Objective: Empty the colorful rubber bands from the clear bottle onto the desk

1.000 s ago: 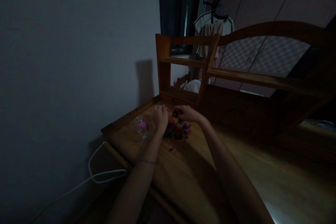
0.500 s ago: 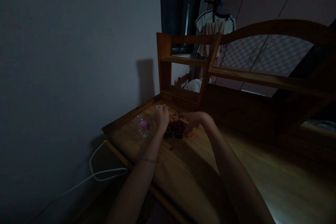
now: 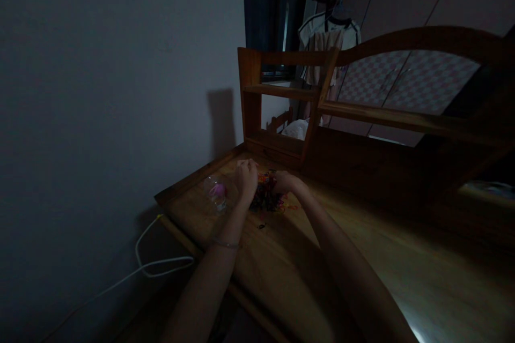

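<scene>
A pile of small elastic bands (image 3: 263,197), mostly dark with red, orange and pink ones, lies on the wooden desk top (image 3: 289,246). At its left edge is my left hand (image 3: 246,178), fingers curled together; whatever they may hold is hidden. My right hand (image 3: 285,181) reaches into the right side of the pile, with its fingertips out of sight behind the hand and among the bands. One dark band (image 3: 262,226) lies apart, nearer to me. Left of my left hand lies a clear plastic container (image 3: 210,186) with something purple (image 3: 219,189) in or behind it.
A wooden shelf unit (image 3: 251,96) rises from the back of the desk. The wall (image 3: 120,91) stands close on the left. A white cable (image 3: 169,260) hangs at the desk's left edge. Clothes (image 3: 328,37) hang on a stand behind the shelves. The room is dim.
My right hand has moved left and into the pile, closer to my left hand. The left hand stays nearly in place, still curled. The view has shifted slightly.
</scene>
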The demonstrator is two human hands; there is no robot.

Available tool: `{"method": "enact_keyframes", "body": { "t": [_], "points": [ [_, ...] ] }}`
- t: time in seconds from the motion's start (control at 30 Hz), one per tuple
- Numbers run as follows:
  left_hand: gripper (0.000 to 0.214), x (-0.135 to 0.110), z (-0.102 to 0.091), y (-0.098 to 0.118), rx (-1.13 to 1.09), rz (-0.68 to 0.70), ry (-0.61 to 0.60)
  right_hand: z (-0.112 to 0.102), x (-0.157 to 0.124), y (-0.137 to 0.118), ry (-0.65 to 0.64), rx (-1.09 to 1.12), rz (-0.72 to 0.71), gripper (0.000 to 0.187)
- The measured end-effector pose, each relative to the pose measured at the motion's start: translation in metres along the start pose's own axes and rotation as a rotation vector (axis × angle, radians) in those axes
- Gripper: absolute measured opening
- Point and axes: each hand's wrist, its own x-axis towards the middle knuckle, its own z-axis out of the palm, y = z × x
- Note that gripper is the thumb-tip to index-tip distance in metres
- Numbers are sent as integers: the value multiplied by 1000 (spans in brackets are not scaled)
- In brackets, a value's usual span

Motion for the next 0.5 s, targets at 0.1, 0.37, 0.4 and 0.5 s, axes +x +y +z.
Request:
{"method": "enact_keyframes", "body": {
  "t": [0.1,0.37,0.4,0.5],
  "points": [
    [42,1,0,1,10,8,1,-9,-2,5,51,62,-10,29],
    [43,-1,-2,3,25,16,-10,-26,-6,20,41,373,-146,31],
    [43,-2,-3,3,29,17,-8,-27,-8,21,-6,402,-127,33],
    [43,-2,-2,2,33,11,-10,-31,-15,24,-88,384,-37,37]
  ]
}}
